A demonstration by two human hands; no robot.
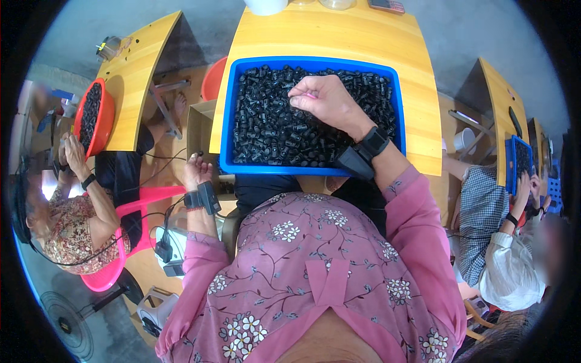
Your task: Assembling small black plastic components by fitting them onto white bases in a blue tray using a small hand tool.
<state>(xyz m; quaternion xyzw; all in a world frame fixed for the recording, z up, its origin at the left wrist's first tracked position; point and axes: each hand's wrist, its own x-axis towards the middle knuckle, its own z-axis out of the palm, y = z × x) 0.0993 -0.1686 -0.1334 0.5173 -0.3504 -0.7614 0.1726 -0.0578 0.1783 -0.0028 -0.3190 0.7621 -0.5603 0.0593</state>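
While my right hand (327,104) is over the blue tray (278,169), I think it is best to work with the fingertips only and to handle one piece at a time, because the black pieces (284,130) lie loose in a heap and a heavy touch could push many of them together. The tray stands on the yellow table (339,30), and the pieces cover almost all its bottom. I should also hold the wrist a little high, since the black wrist box (354,162) sits close to the near rim and might knock it. Now I look at the fingers: on the right hand they are curled, and the thumb and forefinger are pressed nearly together, with a narrow pink thing (311,95) between them. I cannot tell what it is, nor if a black piece is also hidden in this grip. My left hand (196,172) is outside the tray, to its left, just beside the cardboard box (195,129). Its fingers are bent and point upward, and the tips seem to pinch a small dark piece (201,154), but it is too small for me to be sure of its kind. For this hand, I judge that a light pinch is enough.
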